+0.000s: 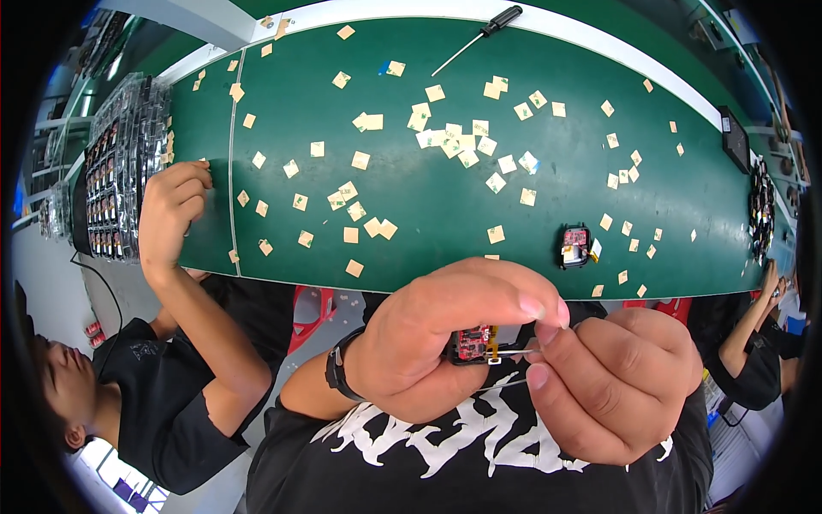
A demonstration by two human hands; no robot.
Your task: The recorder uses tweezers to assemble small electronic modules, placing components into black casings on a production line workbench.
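Observation:
My left hand (pixel 415 334), with a dark band at the wrist, curls around a small black device housing (pixel 470 344). A red circuit board and a yellowish flex strip show inside it. My right hand (pixel 618 381) pinches a pair of thin metal tweezers (pixel 515 352), whose tips reach the strip at the housing's edge. The fingertips of both hands meet above the tweezers. Part of the housing is hidden by my left fingers. Beyond my hands, a second open black housing (pixel 575 245) with a red board lies on the green table.
Many small cream paper squares (pixel 360 160) are scattered over the green table (pixel 402 227). A screwdriver (pixel 481 38) lies at the far edge. Stacked clear trays (pixel 128 171) stand at the left, where a co-worker's hand (pixel 175 210) rests near the edge. Another person's hand (pixel 771 283) is at far right.

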